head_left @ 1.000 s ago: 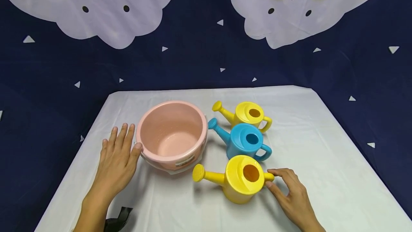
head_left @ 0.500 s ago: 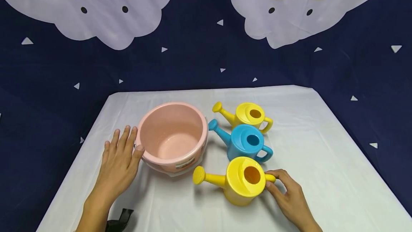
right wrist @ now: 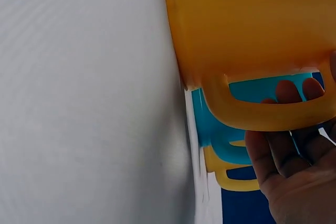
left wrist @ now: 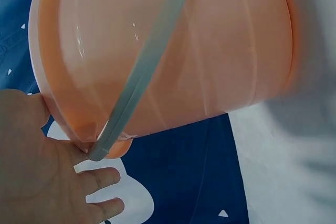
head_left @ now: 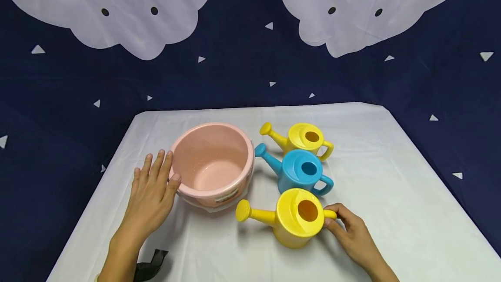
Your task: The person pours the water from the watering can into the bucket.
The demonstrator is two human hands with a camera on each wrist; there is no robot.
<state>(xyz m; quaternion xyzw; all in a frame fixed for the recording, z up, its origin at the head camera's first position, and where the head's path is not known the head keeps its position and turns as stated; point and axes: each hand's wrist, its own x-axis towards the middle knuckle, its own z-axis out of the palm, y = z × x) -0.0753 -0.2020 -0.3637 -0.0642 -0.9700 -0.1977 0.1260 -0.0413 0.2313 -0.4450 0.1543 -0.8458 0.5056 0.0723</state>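
Note:
A pink bucket (head_left: 213, 186) stands upright on the white-covered table, its pale handle (left wrist: 142, 72) hanging down its side in the left wrist view. My left hand (head_left: 150, 199) is at the bucket's left rim, fingers straight and touching it. To the right, a yellow watering can (head_left: 295, 225) stands nearest, its spout pointing left. The fingers and thumb of my right hand (head_left: 354, 236) hold its handle (right wrist: 268, 116); fingertips show through the handle's opening in the right wrist view. Behind it are a blue watering can (head_left: 297, 173) and a second yellow watering can (head_left: 299, 138).
The white table cover (head_left: 391, 195) extends right of the cans. A dark blue backdrop (head_left: 242, 82) with printed clouds rises behind the table. A black strap (head_left: 151, 266) lies beside my left wrist.
My left hand has shifted slightly right against the bucket's rim. The right hand's fingers have moved further round the near yellow can's handle. All the cans keep their places.

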